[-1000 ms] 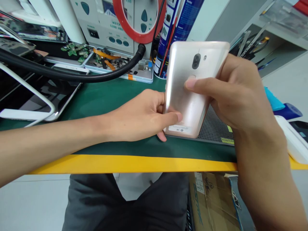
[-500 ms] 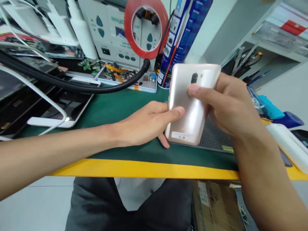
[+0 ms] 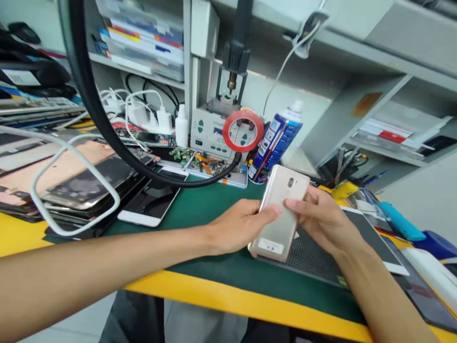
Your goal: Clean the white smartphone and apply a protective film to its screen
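A gold smartphone [image 3: 277,228] is held above the bench with its back towards me, showing a camera module near the top and a white label near the bottom. My left hand [image 3: 246,224] grips its left edge, thumb lying across the back. On the right edge my right hand [image 3: 321,214] is closed round it, thumb also pressed on the back. The fingers beneath the phone are mostly hidden. Under it lies a dark perforated mat [image 3: 310,255] on the green bench mat [image 3: 214,267].
A white-framed phone [image 3: 153,197] lies left, beside stacked phone parts [image 3: 89,176] and a looped white cable [image 3: 39,200]. Behind stand a parts tray [image 3: 217,174], a red tape roll [image 3: 243,131] and a blue spray can [image 3: 274,143]. A thick black hose [image 3: 114,143] arches over the left side.
My view has tilted up and swung, showing more shelves and the left of the bench. The phone stays in both hands, now more slanted and lower in view.
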`<action>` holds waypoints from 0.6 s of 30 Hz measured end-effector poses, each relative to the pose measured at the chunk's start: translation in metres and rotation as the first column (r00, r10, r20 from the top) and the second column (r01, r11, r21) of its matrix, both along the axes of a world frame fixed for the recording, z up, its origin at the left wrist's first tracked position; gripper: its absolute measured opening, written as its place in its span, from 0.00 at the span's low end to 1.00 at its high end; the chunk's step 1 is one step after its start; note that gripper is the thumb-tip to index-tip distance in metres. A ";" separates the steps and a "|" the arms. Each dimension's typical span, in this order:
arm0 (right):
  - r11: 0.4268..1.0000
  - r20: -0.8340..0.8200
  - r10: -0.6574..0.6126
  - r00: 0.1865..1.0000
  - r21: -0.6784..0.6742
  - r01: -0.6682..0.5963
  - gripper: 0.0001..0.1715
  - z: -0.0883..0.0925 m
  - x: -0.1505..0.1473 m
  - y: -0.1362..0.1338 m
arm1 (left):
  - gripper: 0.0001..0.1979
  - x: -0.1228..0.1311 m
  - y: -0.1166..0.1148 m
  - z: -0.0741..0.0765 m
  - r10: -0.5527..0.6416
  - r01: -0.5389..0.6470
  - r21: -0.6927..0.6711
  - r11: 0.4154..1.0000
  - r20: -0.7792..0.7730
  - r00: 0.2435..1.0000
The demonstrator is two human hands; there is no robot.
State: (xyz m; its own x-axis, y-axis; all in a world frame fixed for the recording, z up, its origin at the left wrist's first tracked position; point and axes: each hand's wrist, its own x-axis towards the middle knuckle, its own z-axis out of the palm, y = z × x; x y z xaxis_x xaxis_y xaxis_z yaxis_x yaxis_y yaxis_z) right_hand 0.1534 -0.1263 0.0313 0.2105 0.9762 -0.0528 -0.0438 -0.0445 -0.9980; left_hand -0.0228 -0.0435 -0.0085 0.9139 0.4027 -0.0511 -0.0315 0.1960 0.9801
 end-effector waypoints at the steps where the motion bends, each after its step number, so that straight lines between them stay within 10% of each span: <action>1: 1.000 -0.049 0.010 0.999 0.007 -0.010 0.24 -0.001 -0.002 0.001 | 0.27 -0.001 0.001 0.002 -0.014 0.015 -0.060 0.998 0.027 1.000; 9: 0.973 -0.258 0.231 0.938 0.092 -0.214 0.10 -0.006 0.005 0.003 | 0.27 -0.003 0.006 0.013 -0.284 0.376 -0.461 0.804 0.259 0.923; 18: 0.985 -0.226 0.121 0.966 0.150 -0.089 0.31 -0.009 0.000 0.008 | 0.31 0.001 -0.004 0.011 0.058 -0.042 -0.190 0.981 0.078 0.995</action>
